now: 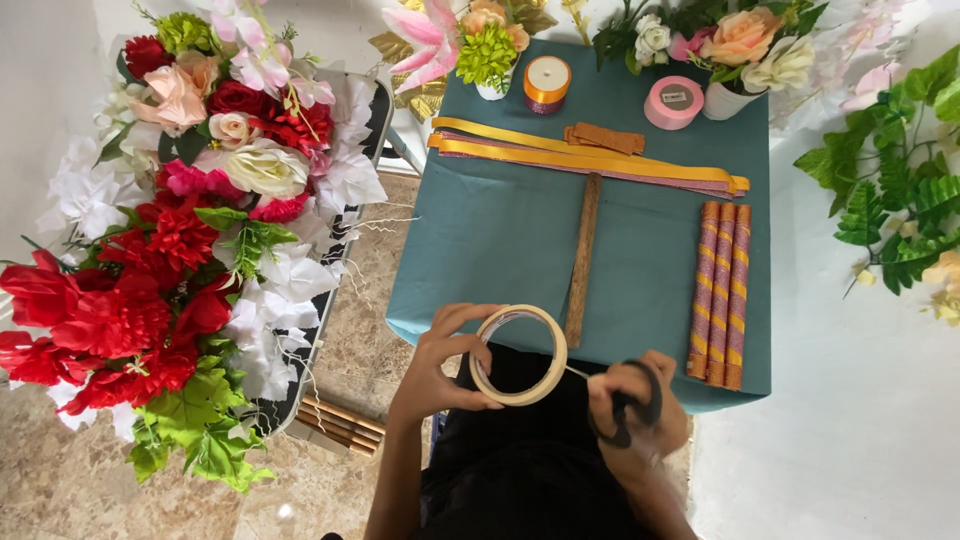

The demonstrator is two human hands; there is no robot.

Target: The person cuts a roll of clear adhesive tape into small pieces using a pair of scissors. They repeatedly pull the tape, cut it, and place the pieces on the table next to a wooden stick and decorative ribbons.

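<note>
I'm seeing the tape roll (518,355) sitting at six o'clock off the teal table (500,240), left hand (440,365) clasping it, right hand (640,410) closing around black scissors (630,408); wooden stick (583,260) lying at twelve o'clock.

Teal-covered table (500,250): ribbons (590,160), wooden stick (583,260), wrapped rolls (720,290).

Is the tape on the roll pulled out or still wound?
Pulled out. A short strip runs from the tape roll in the left hand to the right hand, which also holds black scissors.
</note>
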